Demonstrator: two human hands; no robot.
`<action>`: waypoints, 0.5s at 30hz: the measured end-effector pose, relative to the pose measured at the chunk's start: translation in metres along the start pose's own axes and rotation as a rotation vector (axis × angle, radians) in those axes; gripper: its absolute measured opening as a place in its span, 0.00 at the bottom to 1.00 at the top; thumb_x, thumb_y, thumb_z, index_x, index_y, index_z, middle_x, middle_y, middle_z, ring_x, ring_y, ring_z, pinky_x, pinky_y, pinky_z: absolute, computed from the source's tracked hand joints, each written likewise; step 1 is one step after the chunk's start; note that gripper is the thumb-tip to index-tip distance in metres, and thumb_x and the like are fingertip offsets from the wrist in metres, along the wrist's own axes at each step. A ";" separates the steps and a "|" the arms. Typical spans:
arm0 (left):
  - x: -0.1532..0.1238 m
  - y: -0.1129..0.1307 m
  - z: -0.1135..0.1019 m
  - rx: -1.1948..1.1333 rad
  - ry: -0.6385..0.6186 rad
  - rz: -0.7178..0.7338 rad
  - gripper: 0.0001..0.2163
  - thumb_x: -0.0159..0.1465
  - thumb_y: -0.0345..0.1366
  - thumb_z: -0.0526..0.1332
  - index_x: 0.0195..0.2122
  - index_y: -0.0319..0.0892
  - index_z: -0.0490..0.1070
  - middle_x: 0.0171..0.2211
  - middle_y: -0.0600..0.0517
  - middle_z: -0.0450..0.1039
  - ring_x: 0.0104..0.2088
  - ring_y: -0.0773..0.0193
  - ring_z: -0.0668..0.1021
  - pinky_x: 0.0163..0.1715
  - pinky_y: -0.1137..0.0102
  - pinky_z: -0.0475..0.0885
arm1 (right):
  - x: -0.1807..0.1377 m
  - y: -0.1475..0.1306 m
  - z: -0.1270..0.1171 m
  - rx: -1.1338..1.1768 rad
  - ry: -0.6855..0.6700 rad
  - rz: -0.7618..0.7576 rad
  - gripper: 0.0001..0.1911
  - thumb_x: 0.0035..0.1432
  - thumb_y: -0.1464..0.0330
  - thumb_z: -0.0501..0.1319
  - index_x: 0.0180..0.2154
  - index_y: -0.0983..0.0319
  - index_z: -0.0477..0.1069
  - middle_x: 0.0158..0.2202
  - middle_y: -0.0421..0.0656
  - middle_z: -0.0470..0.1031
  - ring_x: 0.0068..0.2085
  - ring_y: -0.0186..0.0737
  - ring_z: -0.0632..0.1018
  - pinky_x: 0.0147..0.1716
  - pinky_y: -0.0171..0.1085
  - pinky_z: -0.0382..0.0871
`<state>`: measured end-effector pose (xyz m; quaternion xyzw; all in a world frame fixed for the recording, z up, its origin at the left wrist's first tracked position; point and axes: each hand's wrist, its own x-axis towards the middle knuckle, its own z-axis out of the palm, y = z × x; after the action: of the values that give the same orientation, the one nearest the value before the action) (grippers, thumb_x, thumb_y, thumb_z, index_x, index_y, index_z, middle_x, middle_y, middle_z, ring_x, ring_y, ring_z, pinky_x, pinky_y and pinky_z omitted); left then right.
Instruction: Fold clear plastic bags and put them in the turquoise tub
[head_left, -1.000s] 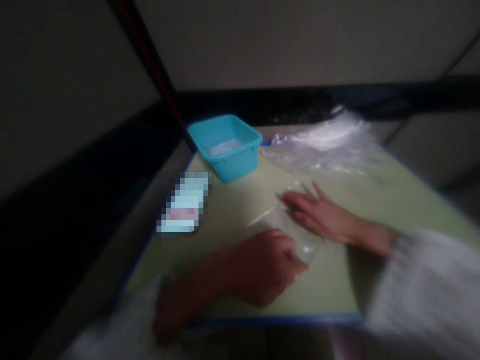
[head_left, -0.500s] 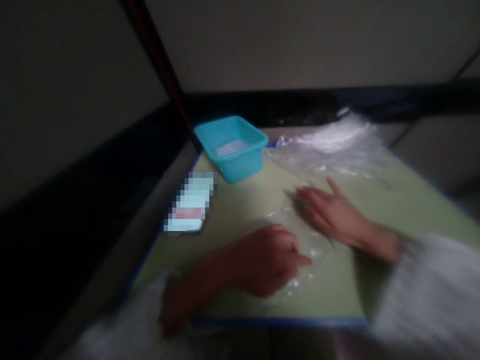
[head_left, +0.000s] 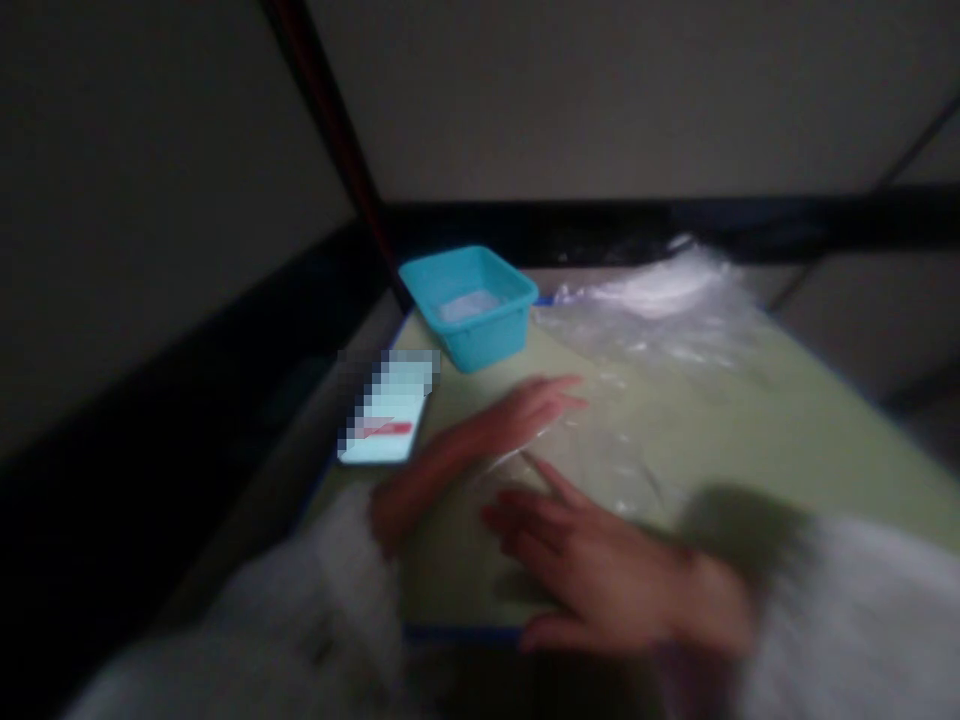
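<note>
A clear plastic bag (head_left: 600, 450) lies flat on the pale green table (head_left: 787, 420) in front of me. My left hand (head_left: 480, 440) is stretched out with flat fingers along the bag's left edge, fingertips pointing toward the far right. My right hand (head_left: 592, 570) lies lower, near the table's front edge, fingers spread and pointing left, resting on or just over the bag's near part. Neither hand grips anything. The picture is dim and blurred, so the bag's outline is hard to follow.
A turquoise plastic tub (head_left: 472, 305) with something pale inside stands at the far left of the table. A lit phone (head_left: 386, 410) lies on the left edge. A heap of clear plastic bags (head_left: 675, 300) sits at the back. Dark walls enclose the table.
My left hand went from a closed pinch on the bag to a flat, outstretched hand farther up. My right hand came back from the middle of the table toward the front edge.
</note>
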<state>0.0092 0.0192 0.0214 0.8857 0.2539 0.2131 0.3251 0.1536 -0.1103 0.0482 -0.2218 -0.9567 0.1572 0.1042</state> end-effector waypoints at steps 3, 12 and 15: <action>0.004 0.006 0.001 0.029 -0.035 -0.025 0.18 0.69 0.36 0.44 0.57 0.40 0.61 0.56 0.47 0.67 0.58 0.59 0.64 0.59 0.61 0.55 | 0.000 0.003 0.004 0.016 -0.004 0.020 0.33 0.63 0.50 0.48 0.55 0.72 0.63 0.60 0.59 0.62 0.64 0.49 0.56 0.63 0.52 0.28; 0.004 0.007 0.001 0.078 -0.090 -0.046 0.19 0.70 0.35 0.41 0.60 0.40 0.56 0.56 0.51 0.68 0.61 0.64 0.63 0.64 0.60 0.39 | -0.002 0.002 0.005 0.076 -0.001 -0.027 0.34 0.63 0.50 0.49 0.58 0.71 0.60 0.60 0.56 0.63 0.64 0.46 0.57 0.64 0.50 0.29; 0.004 0.004 0.001 0.106 -0.088 -0.040 0.18 0.70 0.35 0.41 0.58 0.42 0.58 0.56 0.51 0.67 0.61 0.65 0.61 0.64 0.60 0.40 | -0.003 0.000 0.004 0.091 -0.002 -0.046 0.34 0.63 0.51 0.49 0.59 0.72 0.58 0.60 0.56 0.62 0.64 0.45 0.57 0.64 0.48 0.29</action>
<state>0.0146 0.0185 0.0242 0.9049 0.2679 0.1536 0.2929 0.1556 -0.1125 0.0438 -0.1947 -0.9534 0.1985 0.1169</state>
